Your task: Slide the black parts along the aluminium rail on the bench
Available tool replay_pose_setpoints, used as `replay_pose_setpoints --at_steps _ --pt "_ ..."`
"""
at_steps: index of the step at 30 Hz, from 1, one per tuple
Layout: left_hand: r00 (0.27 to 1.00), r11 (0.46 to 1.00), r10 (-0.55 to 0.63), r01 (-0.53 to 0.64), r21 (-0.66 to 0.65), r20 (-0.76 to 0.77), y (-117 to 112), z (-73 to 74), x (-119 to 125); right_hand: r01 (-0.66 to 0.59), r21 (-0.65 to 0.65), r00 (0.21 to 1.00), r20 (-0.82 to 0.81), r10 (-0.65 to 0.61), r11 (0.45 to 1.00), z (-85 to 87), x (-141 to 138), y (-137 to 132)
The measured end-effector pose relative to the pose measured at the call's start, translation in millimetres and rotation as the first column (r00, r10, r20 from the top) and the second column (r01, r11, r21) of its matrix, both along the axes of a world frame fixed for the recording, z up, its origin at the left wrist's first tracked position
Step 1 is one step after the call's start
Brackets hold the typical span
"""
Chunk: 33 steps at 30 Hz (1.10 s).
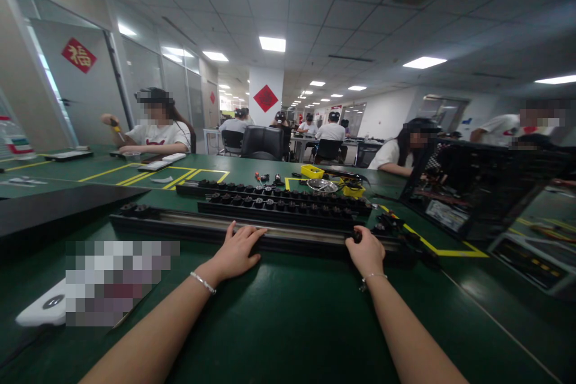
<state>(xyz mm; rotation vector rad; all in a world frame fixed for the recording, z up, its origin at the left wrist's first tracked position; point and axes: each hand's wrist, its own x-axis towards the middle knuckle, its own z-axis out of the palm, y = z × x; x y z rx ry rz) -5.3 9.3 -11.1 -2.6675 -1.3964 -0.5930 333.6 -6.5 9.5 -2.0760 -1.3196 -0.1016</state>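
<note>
A long black rail (pixel 189 223) with a metal strip along it lies across the green table (pixel 288 318) in front of me. My left hand (pixel 237 249) rests flat on its near edge, fingers stretched out over the strip. My right hand (pixel 366 250) is curled at the rail's right part, fingers closed on a small black knob there. Two more black rails (pixel 279 199) studded with round black knobs lie just behind the first one.
A white device (pixel 42 311) sits at my near left. A black computer case (pixel 477 189) stands at the right. A yellow box (pixel 312 171) and a metal dish (pixel 322 185) lie behind the rails. Several people work at tables beyond.
</note>
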Motion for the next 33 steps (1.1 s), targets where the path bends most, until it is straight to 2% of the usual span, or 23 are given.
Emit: replay_pose_setpoints --at_steps 11,18,33 --pt "1.000 1.000 -0.015 0.015 -0.016 0.021 -2.8 1.8 3.3 0.001 -0.043 1.000 -0.019 -0.001 0.999 1.4 5.5 0.2" --pt "1.000 1.000 -0.020 0.020 0.001 0.011 -0.5 -1.8 2.1 0.047 -0.039 0.998 0.051 -0.045 0.998 1.2 7.4 -2.1" --pt "0.999 0.999 -0.029 0.029 -0.021 0.013 -1.2 0.4 2.3 0.049 -0.072 0.998 0.029 -0.047 0.996 2.5 10.1 -2.2"
